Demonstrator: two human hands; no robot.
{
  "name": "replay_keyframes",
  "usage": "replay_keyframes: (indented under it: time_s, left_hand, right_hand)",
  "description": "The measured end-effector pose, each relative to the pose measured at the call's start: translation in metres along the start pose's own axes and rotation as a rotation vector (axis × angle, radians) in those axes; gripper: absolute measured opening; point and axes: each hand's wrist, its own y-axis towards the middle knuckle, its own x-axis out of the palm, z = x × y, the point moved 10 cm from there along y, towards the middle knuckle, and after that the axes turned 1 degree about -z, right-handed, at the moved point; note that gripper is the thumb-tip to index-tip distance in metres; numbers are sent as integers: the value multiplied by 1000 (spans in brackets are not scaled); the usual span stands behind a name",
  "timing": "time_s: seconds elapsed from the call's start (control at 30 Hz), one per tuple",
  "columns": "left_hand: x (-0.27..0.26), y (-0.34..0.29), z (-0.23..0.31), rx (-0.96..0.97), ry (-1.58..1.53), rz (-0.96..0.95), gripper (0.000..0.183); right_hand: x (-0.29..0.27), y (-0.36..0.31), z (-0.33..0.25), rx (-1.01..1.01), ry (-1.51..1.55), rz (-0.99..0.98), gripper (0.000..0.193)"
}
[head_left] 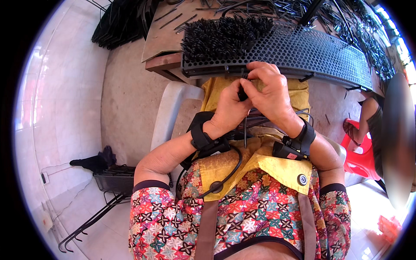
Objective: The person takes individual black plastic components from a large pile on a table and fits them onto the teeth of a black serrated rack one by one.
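My left hand [229, 106] is closed round a small bunch of thin black strips [243, 92], held upright above my lap. One dark strip [245, 132] hangs below the hands. My right hand [269, 89] meets the left, its thumb and fingers pinched at the top of the bunch; the exact grip is partly hidden. Just beyond the fingertips runs the near edge of a long black perforated panel [320, 50]. Dense black loops [221, 39] cover the panel's left part, and bare holes show along the rest.
Loose black strips [364, 32] lie heaped on the table [167, 37] behind the panel. A yellow apron [260, 162] covers my lap beside a white chair arm [167, 108]. At the right, another person's arm [367, 115] rests near a red stool [359, 158]. A dark rack [115, 182] stands at the left.
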Motion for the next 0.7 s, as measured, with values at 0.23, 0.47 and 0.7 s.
replay_keyframes:
  time_s: [0.23, 0.47, 0.7]
  left_hand:
    - [18, -6, -20, -285, -406, -185, 15]
    - [24, -6, -10, -297, -607, -265, 16]
    - [22, -9, -20, -445, -782, -205, 21]
  right_hand:
    - [-25, 2, 43, 448, 587, 138, 9]
    - [-11, -3, 56, 608, 692, -32, 12]
    - [5, -12, 59, 688, 744, -178, 12]
